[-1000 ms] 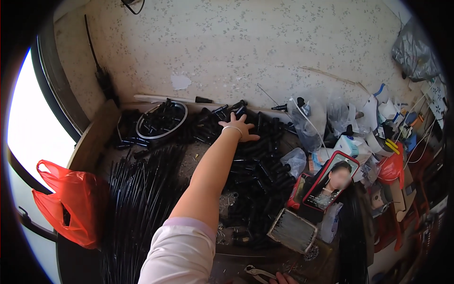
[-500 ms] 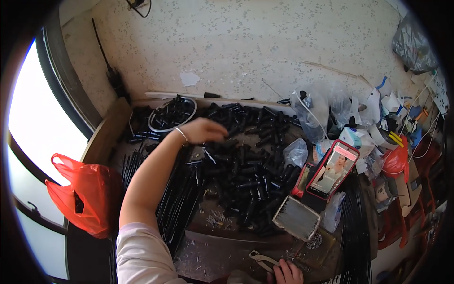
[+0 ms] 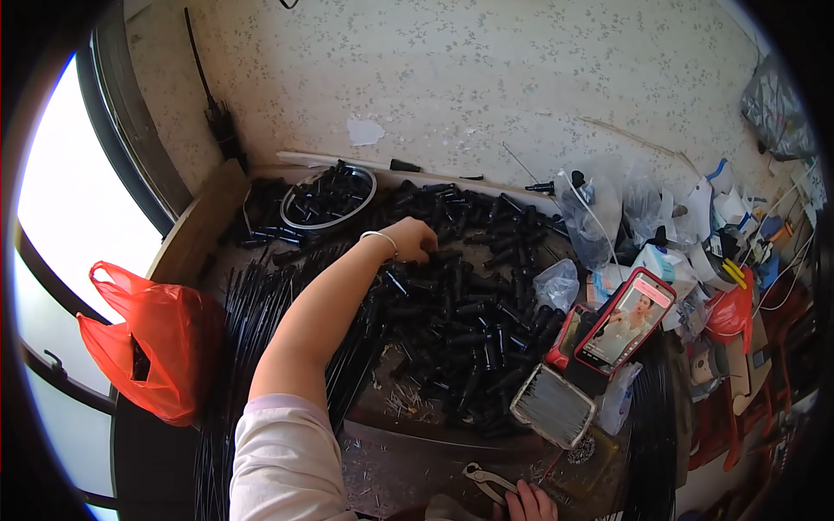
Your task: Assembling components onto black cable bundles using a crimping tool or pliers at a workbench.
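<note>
Left hand (image 3: 410, 239) is curled down into the far side of the black tube pile (image 3: 460, 295), fingers together, probably pinching one piece. Grab a single tube cleanly. Right hand (image 3: 526, 504) rests near the pliers (image 3: 485, 479); can't tell its grip.

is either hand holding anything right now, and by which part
The left hand is curled down into the pile of black tubes; whether it grips one cannot be told. The right hand rests at the handles of the pliers.
</note>
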